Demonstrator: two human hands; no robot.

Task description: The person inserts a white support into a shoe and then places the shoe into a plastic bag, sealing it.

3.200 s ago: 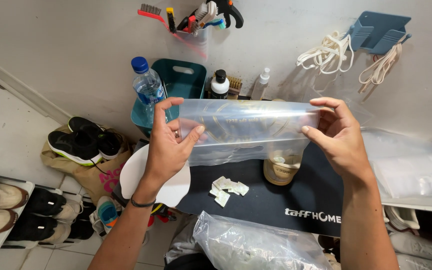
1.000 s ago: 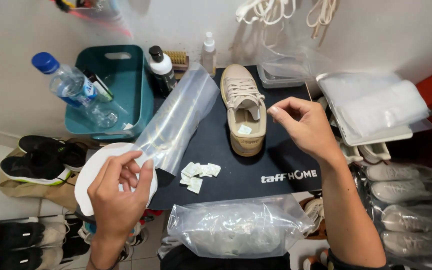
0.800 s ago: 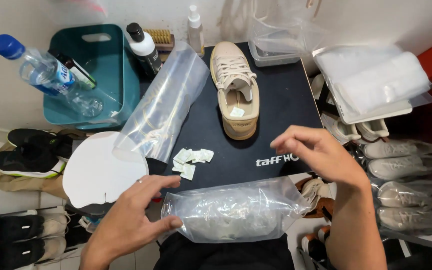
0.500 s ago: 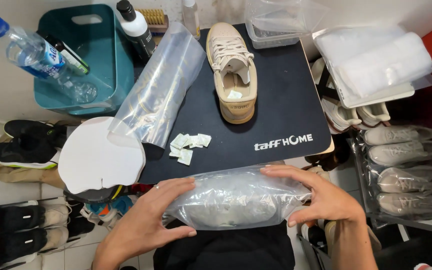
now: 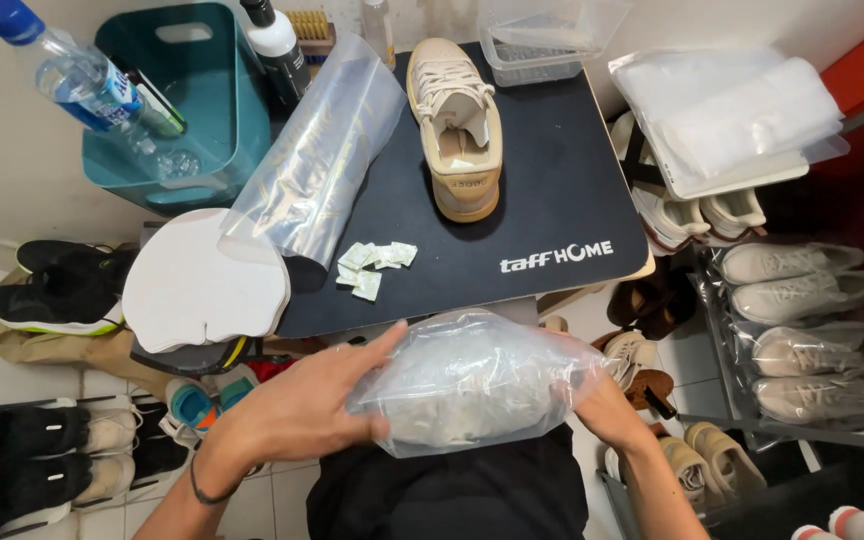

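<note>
Head view: both hands cradle a clear bagged shoe (image 5: pixel 472 385) low in front of the body, just off the near edge of the dark surface (image 5: pixel 562 200). The left hand (image 5: pixel 302 410) lies spread and flat against the bag's left side, fingers reaching over the top, so the loose plastic is steadied rather than gripped. The right hand (image 5: pixel 597 405) cups the bag's right end from below, largely hidden behind the plastic; how tightly its fingers curl I cannot tell. Held this way from both ends, the bag stays level and its contents settle at the bottom.

On the surface a beige shoe (image 5: pixel 457 125) stands upright, heel toward the person. Left of it an empty clear bag (image 5: pixel 317 155) lies slanted, leaning against a teal bin (image 5: pixel 217 110). Small white packets (image 5: pixel 372 265) lie scattered between bag and shoe, within easy reach. A white board (image 5: pixel 202 285) rests at the surface's left corner.
</note>
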